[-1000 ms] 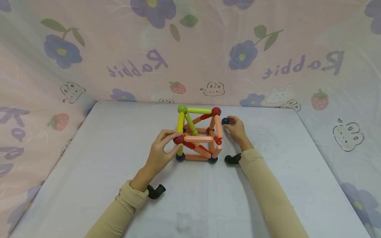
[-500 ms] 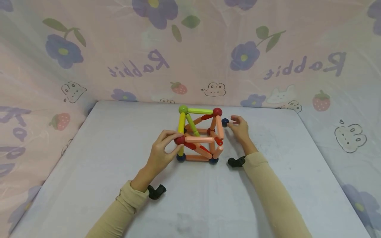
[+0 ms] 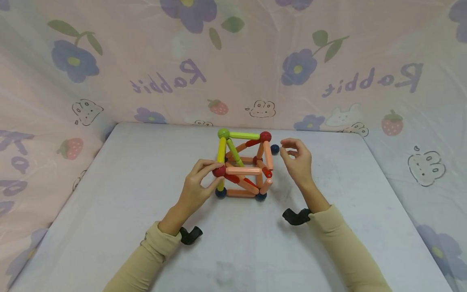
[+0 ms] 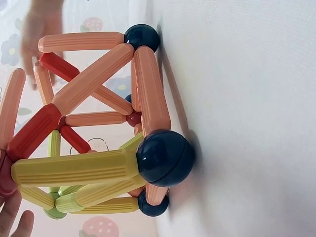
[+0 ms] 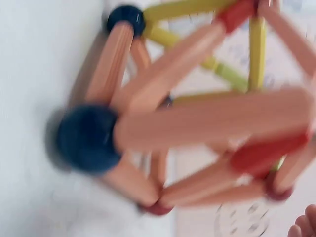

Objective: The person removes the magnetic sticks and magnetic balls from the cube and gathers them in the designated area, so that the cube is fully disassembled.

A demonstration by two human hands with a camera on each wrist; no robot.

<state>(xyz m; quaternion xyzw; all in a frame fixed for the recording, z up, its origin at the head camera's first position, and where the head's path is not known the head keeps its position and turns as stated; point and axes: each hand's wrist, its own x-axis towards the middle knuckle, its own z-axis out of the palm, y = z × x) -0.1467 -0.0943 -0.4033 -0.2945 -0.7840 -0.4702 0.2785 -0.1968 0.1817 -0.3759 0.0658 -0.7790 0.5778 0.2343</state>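
A cube-like frame of magnetic building rods (image 3: 243, 171) and balls stands on the table, with salmon, yellow, green and red rods. In the head view my left hand (image 3: 193, 186) pinches the red ball (image 3: 219, 171) at its upper front left corner. Dark blue balls (image 4: 166, 158) sit at lower corners, touching the tabletop. At the upper front right, several rod ends meet around a red tip (image 3: 268, 174) with no ball between them. My right hand (image 3: 298, 162), fingers bent loosely and holding nothing, is just right of a loose dark blue ball (image 3: 275, 149).
The white tabletop (image 3: 127, 194) runs back to a printed curtain (image 3: 240, 81) with rabbits and flowers. Black wrist mounts (image 3: 296, 217) stick out from both sleeves low over the table.
My right hand has let go of the dark blue ball and drawn back to the right and toward me. The ball stays behind the frame's right side; my left hand keeps its place.
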